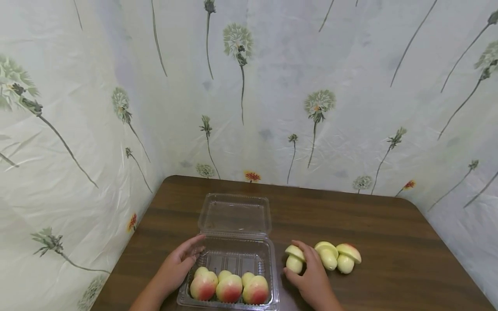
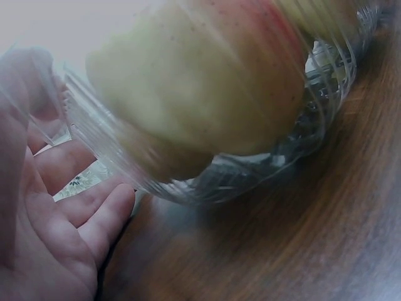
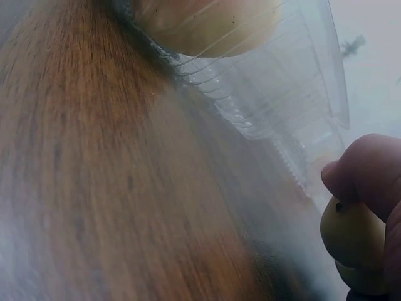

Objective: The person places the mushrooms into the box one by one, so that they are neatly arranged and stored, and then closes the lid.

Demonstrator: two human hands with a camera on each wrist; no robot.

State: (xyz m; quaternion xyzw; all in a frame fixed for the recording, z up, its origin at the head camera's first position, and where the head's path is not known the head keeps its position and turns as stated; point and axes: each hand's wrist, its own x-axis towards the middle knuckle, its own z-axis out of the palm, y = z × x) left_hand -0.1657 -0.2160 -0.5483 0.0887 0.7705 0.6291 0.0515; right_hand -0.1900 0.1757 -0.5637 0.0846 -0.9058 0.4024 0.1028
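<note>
Three peaches lie in the clamshell box on the tabletop; three peach halves lie just right of it.

table | clamshell box | three fruit pieces

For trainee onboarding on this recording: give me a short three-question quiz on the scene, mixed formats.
1. True or false: the clear clamshell box has its lid open.
2. How many peaches lie inside the box?
3. Which hand grips a loose fruit piece on the table: A left hand, B right hand?

Key: 1 true; 2 three; 3 B. The left hand only rests on the box's left edge.
</note>
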